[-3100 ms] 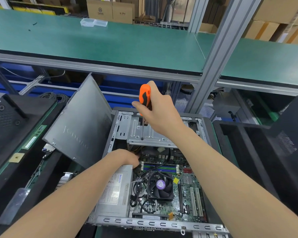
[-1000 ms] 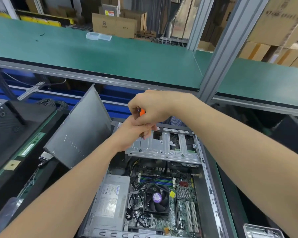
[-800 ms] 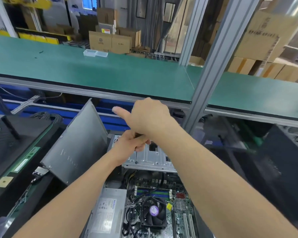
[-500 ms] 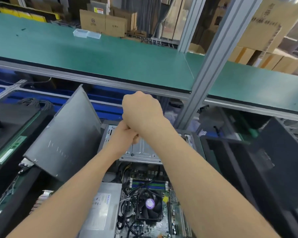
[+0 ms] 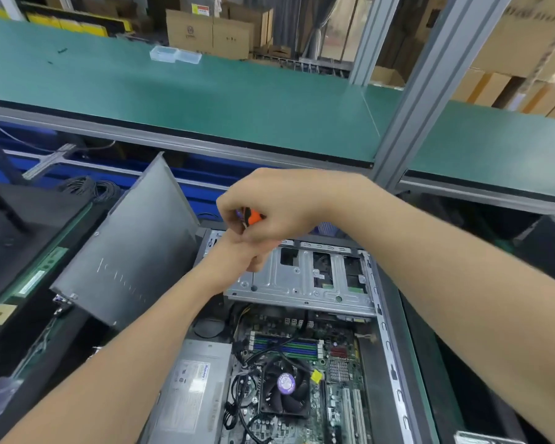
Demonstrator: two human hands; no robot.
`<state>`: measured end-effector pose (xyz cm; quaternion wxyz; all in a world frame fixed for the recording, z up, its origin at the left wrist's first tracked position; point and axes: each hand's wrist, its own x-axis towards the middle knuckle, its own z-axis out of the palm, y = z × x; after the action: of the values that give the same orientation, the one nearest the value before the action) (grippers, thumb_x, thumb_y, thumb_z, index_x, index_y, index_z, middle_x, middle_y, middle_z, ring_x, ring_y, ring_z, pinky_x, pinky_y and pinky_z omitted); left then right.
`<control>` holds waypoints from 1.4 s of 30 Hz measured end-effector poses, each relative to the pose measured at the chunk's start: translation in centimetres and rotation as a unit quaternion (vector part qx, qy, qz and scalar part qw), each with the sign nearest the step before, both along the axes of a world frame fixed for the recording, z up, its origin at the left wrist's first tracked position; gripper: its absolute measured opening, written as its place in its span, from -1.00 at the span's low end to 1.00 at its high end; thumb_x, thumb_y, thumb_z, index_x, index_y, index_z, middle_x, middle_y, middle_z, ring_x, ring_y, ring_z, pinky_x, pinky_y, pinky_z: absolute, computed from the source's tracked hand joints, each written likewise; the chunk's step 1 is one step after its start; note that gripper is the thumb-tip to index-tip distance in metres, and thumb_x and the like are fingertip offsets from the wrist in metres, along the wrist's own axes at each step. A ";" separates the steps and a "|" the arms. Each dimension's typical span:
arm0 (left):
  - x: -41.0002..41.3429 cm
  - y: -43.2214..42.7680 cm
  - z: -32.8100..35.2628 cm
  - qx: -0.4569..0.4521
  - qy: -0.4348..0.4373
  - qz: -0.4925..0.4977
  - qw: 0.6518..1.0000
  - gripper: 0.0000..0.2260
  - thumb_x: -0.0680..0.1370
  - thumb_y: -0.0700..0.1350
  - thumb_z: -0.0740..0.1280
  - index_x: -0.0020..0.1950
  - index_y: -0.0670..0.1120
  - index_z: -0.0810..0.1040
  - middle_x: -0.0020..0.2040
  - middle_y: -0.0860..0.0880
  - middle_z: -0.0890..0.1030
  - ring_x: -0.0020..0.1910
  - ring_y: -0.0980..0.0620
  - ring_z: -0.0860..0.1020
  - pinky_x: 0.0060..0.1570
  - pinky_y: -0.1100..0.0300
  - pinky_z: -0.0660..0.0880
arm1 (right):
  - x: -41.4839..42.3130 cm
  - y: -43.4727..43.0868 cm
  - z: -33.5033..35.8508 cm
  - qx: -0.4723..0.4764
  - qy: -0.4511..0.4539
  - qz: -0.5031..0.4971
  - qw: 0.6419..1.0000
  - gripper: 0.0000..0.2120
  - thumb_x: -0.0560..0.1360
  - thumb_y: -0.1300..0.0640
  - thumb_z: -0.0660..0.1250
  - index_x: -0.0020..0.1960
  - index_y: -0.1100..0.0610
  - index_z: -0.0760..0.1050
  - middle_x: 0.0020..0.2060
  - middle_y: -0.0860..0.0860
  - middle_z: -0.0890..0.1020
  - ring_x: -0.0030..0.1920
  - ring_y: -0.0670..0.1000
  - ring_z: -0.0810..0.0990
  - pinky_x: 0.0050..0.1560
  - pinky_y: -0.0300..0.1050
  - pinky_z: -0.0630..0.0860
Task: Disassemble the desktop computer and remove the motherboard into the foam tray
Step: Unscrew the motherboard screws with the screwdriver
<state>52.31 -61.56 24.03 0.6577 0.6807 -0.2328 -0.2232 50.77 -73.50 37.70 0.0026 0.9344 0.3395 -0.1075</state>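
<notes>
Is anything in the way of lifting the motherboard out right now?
Yes. The metal drive cage covers the far edge of the motherboard; the right hand holds a screwdriver on it. Black cables and a cooler fan lie over the board.

hands (image 5: 269, 203) (image 5: 234, 261): 2 | screwdriver (image 5: 253, 216): 1 | motherboard (image 5: 337, 395): 1 | power supply (image 5: 193, 389): 1

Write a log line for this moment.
right hand: grips screwdriver handle | left hand: holds its shaft | tip: on drive cage | motherboard: in case
</notes>
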 end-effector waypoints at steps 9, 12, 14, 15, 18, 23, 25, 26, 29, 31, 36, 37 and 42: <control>-0.5 0.5 -1.0 0.071 -0.044 0.063 0.995 -0.78 0.59 -0.28 0.17 -0.14 0.04 0.31 -0.18 -0.09 0.32 -0.15 -0.08 0.21 -0.26 0.10 0.22 | -2.0 5.3 -2.4 0.022 -0.154 -0.449 0.880 -0.50 0.63 -0.35 0.14 -0.08 0.11 0.36 -0.34 0.03 0.30 -0.29 0.11 0.38 -0.43 -0.08 0.21; -0.4 0.4 -1.4 0.049 -0.033 0.069 0.996 -0.88 0.57 -0.19 0.21 -0.04 0.05 0.37 -0.11 -0.06 0.38 -0.12 -0.03 0.27 -0.23 0.14 0.30 | -1.2 5.1 -3.1 0.095 -0.112 -0.450 0.881 -0.61 0.63 -0.22 0.27 -0.05 0.10 0.32 -0.31 0.01 0.33 -0.16 0.15 0.44 -0.32 -0.05 0.34; -0.5 0.2 -1.1 0.035 -0.022 0.076 0.996 -0.95 0.44 -0.12 0.22 -0.12 -0.01 0.43 -0.25 -0.08 0.39 -0.25 -0.01 0.29 -0.24 0.12 0.34 | -1.0 4.2 -3.4 0.134 -0.096 -0.447 0.879 -0.66 0.61 -0.07 0.34 -0.12 0.14 0.30 -0.29 0.00 0.36 -0.18 0.13 0.47 -0.29 -0.07 0.35; -0.6 0.1 -0.9 0.031 -0.017 0.079 0.996 -0.97 0.41 -0.13 0.21 -0.23 -0.02 0.42 -0.34 -0.08 0.34 -0.35 0.01 0.26 -0.29 0.19 0.35 | -0.9 3.7 -3.4 0.142 -0.087 -0.441 0.882 -0.67 0.59 0.00 0.36 -0.18 0.14 0.29 -0.30 0.00 0.38 -0.24 0.11 0.46 -0.34 -0.10 0.31; -0.3 -0.2 -1.1 0.023 0.000 0.074 0.997 -0.64 0.50 -0.21 0.26 -0.48 0.08 0.36 -0.52 0.04 0.26 -0.53 0.13 0.18 -0.50 0.32 0.22 | -0.5 2.6 -2.8 0.109 -0.060 -0.382 0.916 -0.64 0.52 0.09 0.39 -0.30 0.10 0.25 -0.37 0.01 0.35 -0.36 0.09 0.33 -0.43 -0.13 0.22; 0.2 0.2 -1.1 -0.032 0.003 0.024 0.999 -0.60 0.62 -0.17 0.36 -0.39 0.07 0.37 -0.47 0.07 0.18 -0.47 0.07 0.10 -0.46 0.28 0.14 | 0.3 0.9 -0.7 0.021 0.016 -0.172 0.985 -0.71 0.49 0.01 0.42 -0.28 0.00 0.36 -0.26 -0.09 0.42 -0.31 -0.02 0.37 -0.36 -0.11 0.24; 0.4 0.3 -1.1 -0.035 0.004 0.009 0.999 -0.57 0.62 -0.17 0.36 -0.40 0.13 0.36 -0.45 0.11 0.20 -0.47 0.10 0.12 -0.47 0.29 0.16 | 1.0 0.2 0.0 0.021 0.065 -0.097 0.993 -0.75 0.45 0.05 0.44 -0.25 -0.04 0.37 -0.25 -0.11 0.46 -0.28 -0.03 0.40 -0.32 -0.08 0.32; 0.4 0.3 -1.0 -0.038 0.003 0.000 0.999 -0.58 0.62 -0.16 0.37 -0.39 0.15 0.38 -0.45 0.13 0.23 -0.47 0.10 0.15 -0.46 0.29 0.17 | 1.4 0.0 0.2 0.021 0.094 -0.069 0.993 -0.76 0.41 0.09 0.46 -0.24 -0.04 0.38 -0.27 -0.12 0.49 -0.26 -0.03 0.42 -0.30 -0.07 0.37; -0.1 0.3 -0.6 -0.037 0.001 -0.008 0.999 -0.62 0.58 -0.09 0.37 -0.40 0.15 0.38 -0.46 0.05 0.23 -0.45 0.00 0.14 -0.41 0.16 0.13 | 2.3 -0.2 0.4 0.005 0.139 -0.032 0.990 -0.81 0.34 0.13 0.47 -0.19 -0.03 0.47 -0.24 -0.13 0.57 -0.24 -0.04 0.49 -0.26 -0.05 0.46; -0.5 0.2 -0.4 -0.042 0.003 0.003 0.999 -0.63 0.57 -0.10 0.34 -0.38 0.08 0.30 -0.45 -0.04 0.18 -0.41 -0.07 0.08 -0.37 0.04 0.08 | 2.3 -0.2 0.2 0.023 0.136 -0.038 0.990 -0.85 0.35 0.14 0.47 -0.17 0.00 0.50 -0.24 -0.10 0.60 -0.24 -0.04 0.50 -0.27 -0.04 0.47; -1.2 0.0 0.4 0.022 0.006 0.024 0.999 -0.68 0.51 -0.10 0.32 -0.33 -0.04 0.22 -0.46 -0.03 0.17 -0.38 -0.07 0.05 -0.32 -0.01 0.03 | 0.1 -0.6 -0.3 0.028 0.013 -0.078 0.996 -0.80 0.47 -0.15 0.43 -0.09 -0.05 0.53 -0.23 -0.19 0.56 -0.22 -0.19 0.48 -0.26 -0.13 0.39; -1.3 0.1 0.4 0.019 0.006 0.020 1.000 -0.66 0.57 -0.14 0.33 -0.32 -0.05 0.24 -0.46 -0.02 0.18 -0.40 -0.04 0.06 -0.36 0.03 0.04 | -0.5 -0.6 -0.2 0.028 -0.025 -0.096 0.995 -0.70 0.50 -0.27 0.39 -0.07 -0.04 0.53 -0.24 -0.18 0.56 -0.21 -0.20 0.46 -0.27 -0.11 0.37; -1.7 0.7 -0.1 0.007 0.026 0.010 1.000 -0.67 0.67 -0.16 0.29 -0.30 -0.08 0.40 -0.47 0.01 0.22 -0.47 0.02 0.14 -0.43 0.20 0.16 | -2.9 1.5 0.5 0.042 -0.121 -0.279 0.952 -0.31 0.55 -0.48 0.10 -0.28 0.14 0.46 -0.40 0.01 0.50 -0.39 0.01 0.48 -0.41 -0.11 0.32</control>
<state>50.63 -60.88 23.95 0.6610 0.6816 -0.2071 -0.2358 47.83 -72.00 38.24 -0.0258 0.9971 0.0668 0.0240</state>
